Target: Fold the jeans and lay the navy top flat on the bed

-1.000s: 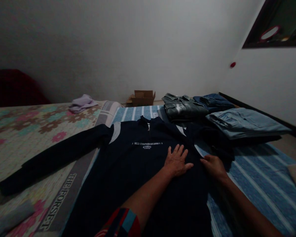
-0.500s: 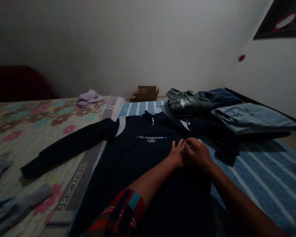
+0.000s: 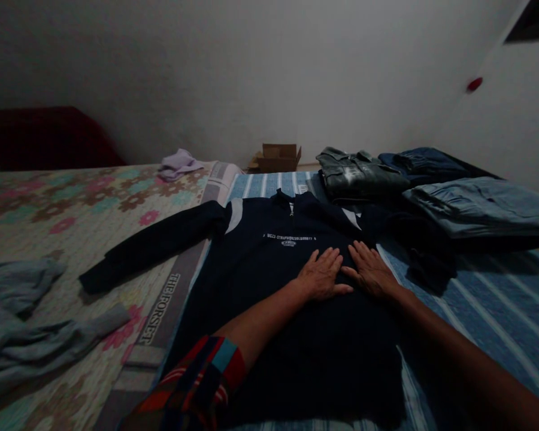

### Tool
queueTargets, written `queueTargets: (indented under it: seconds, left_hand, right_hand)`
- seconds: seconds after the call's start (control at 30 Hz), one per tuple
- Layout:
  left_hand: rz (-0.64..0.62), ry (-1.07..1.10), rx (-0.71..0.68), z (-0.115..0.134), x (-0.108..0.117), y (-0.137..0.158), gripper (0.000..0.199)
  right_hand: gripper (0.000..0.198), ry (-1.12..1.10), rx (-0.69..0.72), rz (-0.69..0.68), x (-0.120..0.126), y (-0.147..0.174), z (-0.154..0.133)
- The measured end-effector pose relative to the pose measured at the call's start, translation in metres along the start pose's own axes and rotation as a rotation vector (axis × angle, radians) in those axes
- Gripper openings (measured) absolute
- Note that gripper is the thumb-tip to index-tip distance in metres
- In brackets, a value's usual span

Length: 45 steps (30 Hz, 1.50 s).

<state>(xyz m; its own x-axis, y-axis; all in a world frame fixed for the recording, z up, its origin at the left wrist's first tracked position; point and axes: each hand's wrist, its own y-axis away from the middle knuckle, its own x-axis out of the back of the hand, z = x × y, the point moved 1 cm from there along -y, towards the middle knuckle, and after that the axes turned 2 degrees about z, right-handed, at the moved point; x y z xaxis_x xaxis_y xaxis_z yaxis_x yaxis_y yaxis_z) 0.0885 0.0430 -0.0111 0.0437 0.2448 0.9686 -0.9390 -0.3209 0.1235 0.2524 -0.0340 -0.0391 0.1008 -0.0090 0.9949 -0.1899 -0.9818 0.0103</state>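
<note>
A dark navy zip-neck sweatshirt point(image 3: 269, 287) lies spread face up on the bed, its collar away from me. White panels mark its shoulders, and a line of pale lettering crosses its chest. My left hand point(image 3: 324, 274) rests flat on the chest below the lettering, fingers apart. Beside it, my right hand point(image 3: 372, 270) presses flat near the sweatshirt's right edge, fingers spread. One sleeve stretches out to the left over the floral bedding; the sleeve on the right lies bunched beside the folded clothes.
Folded clothes are at the back right: a dark grey-green garment point(image 3: 362, 176), dark blue jeans point(image 3: 424, 164) and light blue jeans point(image 3: 485, 203). A grey garment point(image 3: 36, 335) lies crumpled at left. Behind are a lilac cloth point(image 3: 179, 164) and a cardboard box point(image 3: 278, 160) by the wall.
My right hand has opened from a pinch over the left hand and now lies flat to its right. The camera view has shifted left.
</note>
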Motion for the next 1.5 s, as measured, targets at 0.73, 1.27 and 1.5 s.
queueTargets:
  seconds: [0.73,1.27,1.5]
  left_hand:
    - [0.11,0.038,0.49,-0.072,0.004,0.059,0.091]
    - [0.088,-0.03,0.756,-0.075,0.006,0.104,0.091]
    - [0.101,0.012,0.75,-0.072,0.015,0.098,0.085]
  right_hand:
    - [0.081,-0.022,0.009,0.062,-0.013,-0.012,-0.014]
    - [0.08,-0.101,0.294,0.058,-0.009,-0.056,-0.102]
    - [0.08,-0.09,0.303,0.068,-0.013,-0.057,-0.103]
